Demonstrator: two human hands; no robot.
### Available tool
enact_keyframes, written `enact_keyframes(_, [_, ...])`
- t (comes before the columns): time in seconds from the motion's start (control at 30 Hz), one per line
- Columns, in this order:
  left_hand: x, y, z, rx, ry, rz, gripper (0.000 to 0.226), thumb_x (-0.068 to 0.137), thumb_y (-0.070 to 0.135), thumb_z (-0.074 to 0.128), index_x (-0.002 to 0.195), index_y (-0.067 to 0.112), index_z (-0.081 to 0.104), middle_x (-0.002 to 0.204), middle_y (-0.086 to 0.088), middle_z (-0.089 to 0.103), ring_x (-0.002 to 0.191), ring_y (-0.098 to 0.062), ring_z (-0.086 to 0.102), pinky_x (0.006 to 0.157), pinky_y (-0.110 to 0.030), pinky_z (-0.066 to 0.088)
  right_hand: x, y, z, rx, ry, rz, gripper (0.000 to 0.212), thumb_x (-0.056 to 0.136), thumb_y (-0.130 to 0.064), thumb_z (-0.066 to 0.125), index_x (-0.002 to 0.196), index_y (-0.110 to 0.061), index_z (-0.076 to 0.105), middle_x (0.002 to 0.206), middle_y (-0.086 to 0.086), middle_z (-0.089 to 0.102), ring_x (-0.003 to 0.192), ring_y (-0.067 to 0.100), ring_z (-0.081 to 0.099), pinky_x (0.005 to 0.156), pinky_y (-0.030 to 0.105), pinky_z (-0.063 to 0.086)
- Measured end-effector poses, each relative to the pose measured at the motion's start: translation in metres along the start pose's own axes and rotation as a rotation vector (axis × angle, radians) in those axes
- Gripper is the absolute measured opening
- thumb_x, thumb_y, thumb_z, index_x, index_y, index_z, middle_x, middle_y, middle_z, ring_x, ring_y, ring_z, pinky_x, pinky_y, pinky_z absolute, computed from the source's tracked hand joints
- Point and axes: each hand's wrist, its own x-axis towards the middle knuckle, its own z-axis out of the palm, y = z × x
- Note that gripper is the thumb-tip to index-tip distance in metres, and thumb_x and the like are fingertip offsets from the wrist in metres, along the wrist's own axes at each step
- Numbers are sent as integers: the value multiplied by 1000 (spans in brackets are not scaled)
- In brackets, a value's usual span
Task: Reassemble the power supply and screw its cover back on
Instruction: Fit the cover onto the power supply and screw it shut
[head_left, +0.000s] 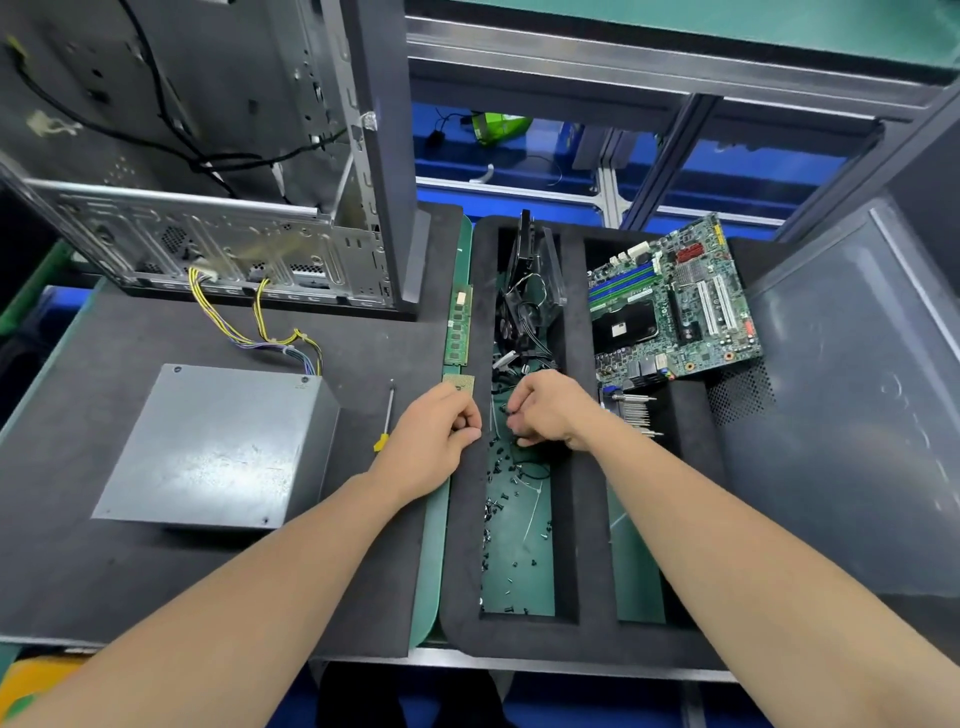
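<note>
The grey metal power supply (218, 447) lies with its cover on top on the black foam mat at the left. Its yellow and coloured cables (260, 332) run up into the open computer case (218, 244). A thin screwdriver (387, 415) with a yellow handle lies on the mat between the supply and my left hand (436, 431). That hand rests on the left rim of the foam tray (467, 519), fingers curled, with nothing showing in it. My right hand (545, 410) reaches into the tray's compartment of loose black screws (498, 499) and pinches a small dark screw at its fingertips.
A RAM stick (458, 325) and a CPU chip (460, 384) lie along the tray's left rim. A black fan with wires (530, 291) fills the compartment's far end. A motherboard (670, 301) sits at the back right, a dark case panel (857, 415) to its right.
</note>
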Motion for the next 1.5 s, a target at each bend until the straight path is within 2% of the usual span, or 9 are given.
enact_keyframes(0.13, [3,6,-7,-81,25,-42,15,91,6,70,96,20,71,86,11,58,75,3,53,69,-10,36,-17,-3,-25,357,-145,-30,30,88,18,68,99,-5,54,95,25,68,79,29,70,67,34,66])
enact_keyframes(0.27, [11,18,-21,-254,71,-188,23,91,9,67,100,29,75,89,9,71,64,-3,54,69,-10,45,-29,-4,-32,594,-266,-25,25,93,7,70,104,-9,53,96,19,75,85,21,74,76,34,64])
enact_keyframes(0.4, [13,27,-31,-274,61,-119,23,92,15,71,104,34,76,90,14,74,74,-3,64,74,-6,47,-32,-3,-26,697,-282,-43,25,93,4,71,103,-10,53,102,19,77,85,22,72,80,36,64])
enact_keyframes(0.6, [7,10,-25,-27,-15,-137,29,90,1,68,109,22,75,99,5,69,72,1,57,87,-24,51,-19,4,7,-3,161,-146,27,82,12,72,80,-14,63,93,17,76,80,35,76,82,49,64])
enact_keyframes(0.7, [3,2,-24,-14,-22,-110,31,89,0,69,108,23,75,96,5,65,75,-2,58,81,-22,46,-9,5,21,-377,67,-172,29,85,8,69,76,-19,63,102,15,77,95,32,75,89,39,62])
enact_keyframes(0.8, [3,-3,-26,-44,-26,-114,30,90,2,70,108,25,75,97,6,65,77,-5,59,76,-14,42,4,5,22,-544,70,-126,18,90,6,63,97,-8,71,111,17,71,99,34,73,92,40,60])
enact_keyframes(1.0, [1,-7,-24,-80,-22,-111,30,91,1,68,105,26,76,97,8,64,79,-5,59,80,-14,43,10,4,36,-896,150,-139,15,88,11,54,91,-3,54,98,17,63,100,40,69,70,36,47])
enact_keyframes(1.3, [0,-7,-24,-77,4,-96,32,89,-1,68,101,27,76,90,18,59,79,3,58,75,-3,38,9,11,46,-919,225,-124,35,85,12,59,118,-1,57,115,19,66,108,41,68,72,40,46])
enact_keyframes(1.5, [2,5,-31,-123,25,-126,24,91,9,69,107,25,76,94,10,69,71,-3,58,77,-11,43,-14,-20,18,-268,308,-124,19,89,-2,67,91,-17,56,104,10,65,86,35,72,79,48,62])
